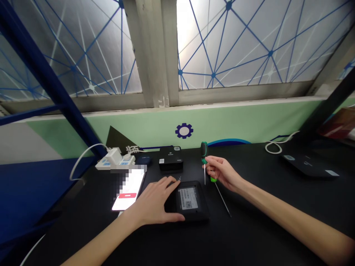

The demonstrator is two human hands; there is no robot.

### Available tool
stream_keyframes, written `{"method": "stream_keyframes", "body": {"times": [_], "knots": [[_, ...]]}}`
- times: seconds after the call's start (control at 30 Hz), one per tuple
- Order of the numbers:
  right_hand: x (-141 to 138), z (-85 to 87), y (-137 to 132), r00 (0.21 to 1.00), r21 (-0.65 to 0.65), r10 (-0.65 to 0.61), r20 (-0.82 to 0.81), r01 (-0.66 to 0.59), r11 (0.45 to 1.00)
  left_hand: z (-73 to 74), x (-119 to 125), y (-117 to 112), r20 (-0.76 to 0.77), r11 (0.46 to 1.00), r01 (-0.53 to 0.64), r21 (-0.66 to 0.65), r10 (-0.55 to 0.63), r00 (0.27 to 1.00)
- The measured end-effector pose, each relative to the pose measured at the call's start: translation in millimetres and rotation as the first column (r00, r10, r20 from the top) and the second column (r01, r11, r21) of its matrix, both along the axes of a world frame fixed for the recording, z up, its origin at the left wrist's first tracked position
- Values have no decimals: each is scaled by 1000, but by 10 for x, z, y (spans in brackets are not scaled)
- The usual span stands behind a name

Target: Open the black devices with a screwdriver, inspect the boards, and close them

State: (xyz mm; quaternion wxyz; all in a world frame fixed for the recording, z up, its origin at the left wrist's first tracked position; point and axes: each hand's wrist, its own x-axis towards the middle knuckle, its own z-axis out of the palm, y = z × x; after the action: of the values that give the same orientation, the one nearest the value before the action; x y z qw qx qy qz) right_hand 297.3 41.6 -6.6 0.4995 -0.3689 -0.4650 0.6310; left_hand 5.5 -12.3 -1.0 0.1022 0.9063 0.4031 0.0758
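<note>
My left hand [155, 201] rests with thumb and fingers spread across the left part of a flat black device [203, 203]. The device lies label side up, and a white printed label [188, 198] shows on it. Tiny metal pieces, perhaps screws [179, 178], are by my left fingertips. My right hand [220, 171] is closed on a screwdriver [204, 149] with a black and green handle, just below that handle. Its thin shaft points down, right of the device. Under my right hand lies a second screwdriver [223, 199], its bright green handle partly hidden.
A black box [171, 158] stands behind the device. To the left are a lit phone [129, 188] and a white power strip [116, 160] with plugs. Another flat black device [307, 165] and a white cable [273, 147] lie at the right, before a green wall [235, 123].
</note>
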Motion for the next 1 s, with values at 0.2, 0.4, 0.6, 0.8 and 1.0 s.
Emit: {"method": "stream_keyframes", "body": {"times": [0.2,0.4,0.6,0.8,1.0], "knots": [[-31,-22,-25,999,82,-34,-6,34,996,-37,-15,7,31,1000,24,21,-25,999],[-89,8,-83,987,259,-135,91,108,960,3,20,-49,-12,999,49,-8,-49,999],[-85,-53,-63,949,345,-242,203,162,925,-8,24,-58,2,998,54,11,-54,999],[-66,-21,-50,954,351,-216,209,133,927,-16,15,-51,11,999,45,-3,-45,999],[-37,100,-45,957,381,-96,275,-17,924,5,25,-41,-8,999,42,-26,-42,999]]}}
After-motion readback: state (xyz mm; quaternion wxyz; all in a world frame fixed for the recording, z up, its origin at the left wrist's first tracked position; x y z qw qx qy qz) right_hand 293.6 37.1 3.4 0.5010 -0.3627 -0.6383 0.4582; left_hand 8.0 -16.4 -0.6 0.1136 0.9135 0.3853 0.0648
